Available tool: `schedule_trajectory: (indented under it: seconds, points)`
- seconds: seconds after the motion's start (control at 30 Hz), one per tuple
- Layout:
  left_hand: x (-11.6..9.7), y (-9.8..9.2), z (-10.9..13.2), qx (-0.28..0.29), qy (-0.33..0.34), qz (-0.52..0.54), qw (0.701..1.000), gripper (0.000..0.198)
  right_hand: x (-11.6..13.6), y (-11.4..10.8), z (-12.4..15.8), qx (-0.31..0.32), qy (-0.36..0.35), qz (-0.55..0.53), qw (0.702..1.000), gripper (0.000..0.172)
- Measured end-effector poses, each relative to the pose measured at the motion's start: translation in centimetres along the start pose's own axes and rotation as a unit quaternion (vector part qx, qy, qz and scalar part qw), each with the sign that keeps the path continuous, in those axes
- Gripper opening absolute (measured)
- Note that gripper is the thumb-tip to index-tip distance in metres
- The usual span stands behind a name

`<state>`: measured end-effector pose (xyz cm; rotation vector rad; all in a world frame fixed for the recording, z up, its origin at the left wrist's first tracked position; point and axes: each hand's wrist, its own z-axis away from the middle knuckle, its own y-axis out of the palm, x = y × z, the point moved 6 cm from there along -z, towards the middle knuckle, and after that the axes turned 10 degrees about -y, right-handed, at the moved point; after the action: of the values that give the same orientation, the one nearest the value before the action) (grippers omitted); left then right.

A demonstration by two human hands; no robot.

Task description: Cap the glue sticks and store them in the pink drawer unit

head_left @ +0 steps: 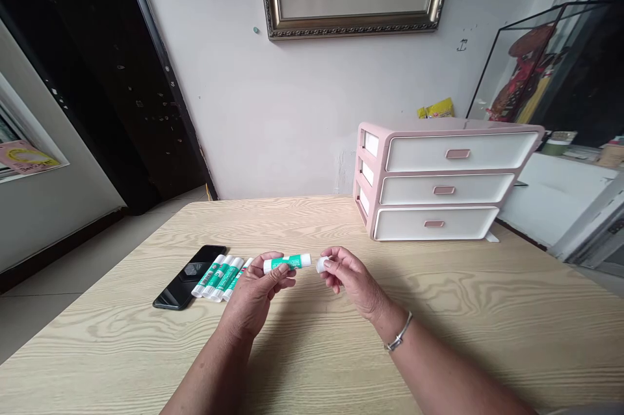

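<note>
Nearest, to the right of the black phone (pixel 189 277), a metal bracelet (pixel 398 334) circles the wrist of the right hand (pixel 353 281). This hand pinches a small white cap (pixel 322 264) with the fingertips, almost no opening between them. Between the cap and the phone, the left hand (pixel 252 291) has its thumb and fingers closed around a green-and-white tube (pixel 287 263), nearly level above the table (pixel 463 317); its end is near the cap but not touching. Because only fingertips keep the cap, I think it could slip out and perhaps roll on the wood. A loose left thumb might let the tube tilt out of line. Just right of the phone lies a row of similar tubes (pixel 219 277); a careless left knuckle could disturb it. Farther, beyond the phone and to its right, stands a pink drawer unit (pixel 446 175)
</note>
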<state>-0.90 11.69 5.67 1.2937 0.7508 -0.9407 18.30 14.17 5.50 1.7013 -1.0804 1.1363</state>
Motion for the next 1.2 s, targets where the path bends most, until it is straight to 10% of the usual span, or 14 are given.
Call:
schedule_trajectory:
  seconds: [0.73, 1.2]
  points:
    - [0.3, 1.1, 0.6, 0.028, -0.014, -0.106, 0.994, 0.037, 1.2, 0.5, 0.5, 0.026, -0.078, 0.036, 0.996, 0.037]
    - [-0.2, 4.1, 2.3, 0.109, 0.052, -0.416, 0.901, 0.043, 1.3, 1.6, 0.9, 0.065, -0.126, 0.087, 0.986, 0.033]
